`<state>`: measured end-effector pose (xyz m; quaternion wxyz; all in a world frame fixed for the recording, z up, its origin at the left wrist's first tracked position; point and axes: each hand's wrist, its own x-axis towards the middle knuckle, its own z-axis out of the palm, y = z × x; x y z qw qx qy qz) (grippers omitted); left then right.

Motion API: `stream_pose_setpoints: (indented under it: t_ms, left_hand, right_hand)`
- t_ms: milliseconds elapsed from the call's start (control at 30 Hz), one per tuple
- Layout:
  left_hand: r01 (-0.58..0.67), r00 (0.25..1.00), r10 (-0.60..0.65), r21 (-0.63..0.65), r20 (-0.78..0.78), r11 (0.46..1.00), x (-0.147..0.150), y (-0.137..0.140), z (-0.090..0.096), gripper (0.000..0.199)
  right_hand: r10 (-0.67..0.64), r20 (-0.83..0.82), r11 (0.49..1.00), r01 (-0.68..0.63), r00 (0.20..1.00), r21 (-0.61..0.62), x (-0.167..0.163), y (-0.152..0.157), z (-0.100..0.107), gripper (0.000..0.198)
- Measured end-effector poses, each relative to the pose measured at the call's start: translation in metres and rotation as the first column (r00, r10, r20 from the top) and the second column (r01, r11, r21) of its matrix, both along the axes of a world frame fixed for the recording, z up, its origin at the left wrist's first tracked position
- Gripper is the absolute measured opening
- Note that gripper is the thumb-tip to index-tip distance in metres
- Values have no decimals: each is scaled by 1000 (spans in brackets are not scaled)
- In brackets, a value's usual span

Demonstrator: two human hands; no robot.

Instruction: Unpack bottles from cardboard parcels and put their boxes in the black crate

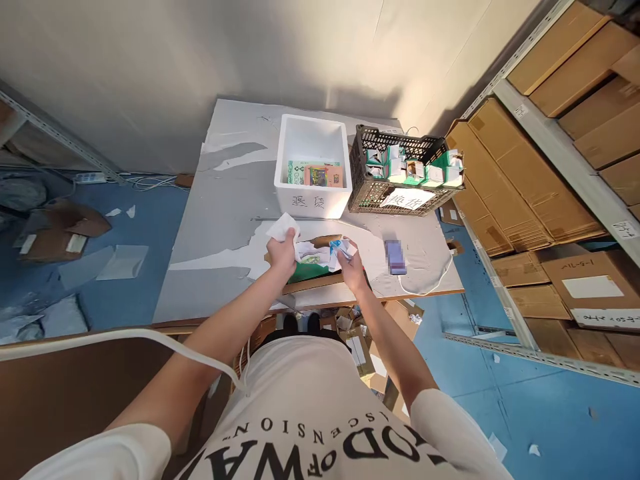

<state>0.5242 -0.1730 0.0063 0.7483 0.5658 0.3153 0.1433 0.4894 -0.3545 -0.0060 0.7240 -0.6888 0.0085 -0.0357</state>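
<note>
My left hand (283, 253) is closed on a crumpled piece of white paper (285, 227), held over the left end of an opened cardboard box (320, 283). At the box's right end my right hand (353, 264) grips a small white and blue packet (340, 250), whose kind I cannot make out. Between the hands, white paper with a green print (313, 259) shows in the box, and something green lies along its near side. The box sits near the table's front edge.
Behind the box stand a white foam box (313, 202) with flat printed packs inside and a black crate (356, 180) full of small green-white boxes. A phone (395, 257) with a white cable lies right on the table (200, 233). Shelves of cartons (530, 180) flank the right.
</note>
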Motion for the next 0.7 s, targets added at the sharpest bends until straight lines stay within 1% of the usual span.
stream_pose_setpoints:
  t_ms: [33,100,167,233,267,333,367,400,433,467,500,533,567,633,667,700]
  left_hand:
    - [-26,1000,25,-91,-10,995,-1,-6,5,36]
    - [-53,999,52,-167,-8,984,-5,-17,14,36]
    - [-56,997,62,-161,36,985,-13,-30,21,34]
    - [-17,996,24,-83,91,996,-25,-48,23,33]
    - [22,994,-19,-26,112,999,-33,-58,22,34]
    - [151,978,-162,90,128,984,-52,-85,15,37]
    - [239,958,-257,140,127,961,-63,-101,9,39]
    - [344,922,-368,179,121,922,-74,-117,1,41]
    - [460,867,-487,206,106,863,-86,-135,-8,43]
    - [575,794,-603,223,79,787,-98,-152,-19,43]
    - [682,706,-707,228,39,694,-110,-169,-30,43]
    - [774,610,-792,223,-15,592,-121,-185,-42,42]
    - [850,509,-857,203,-79,486,-132,-200,-54,41]
    - [957,289,-935,100,-204,273,-150,-225,-78,42]
    - [984,179,-954,30,-242,177,-157,-235,-88,43]
    - [995,83,-962,-38,-262,96,-164,-243,-98,44]
  right_hand:
    - [-42,1,999,42,999,25,-7,1,3,57]
    - [-146,-24,988,147,989,45,-22,0,8,60]
    - [-215,-65,976,217,975,32,-37,-4,12,63]
    - [-220,-101,974,225,970,37,-55,-12,15,64]
    - [-221,-122,972,229,968,60,-65,-19,16,65]
    - [-259,-172,952,282,950,123,-89,-37,16,65]
    - [-302,-197,933,331,933,141,-103,-49,14,65]
    - [-353,-218,911,387,910,141,-118,-63,11,65]
    - [-410,-236,887,446,881,123,-134,-78,6,65]
    - [-472,-255,857,507,844,90,-151,-95,0,64]
    - [-541,-279,817,574,793,46,-168,-111,-9,63]
    - [-610,-311,767,641,729,-3,-186,-126,-19,63]
    - [-672,-349,710,703,653,-53,-203,-140,-31,62]
    - [-753,-434,599,787,494,-145,-234,-163,-56,62]
    - [-764,-480,568,802,431,-184,-248,-172,-69,62]
    - [-759,-527,557,801,382,-221,-260,-178,-80,62]
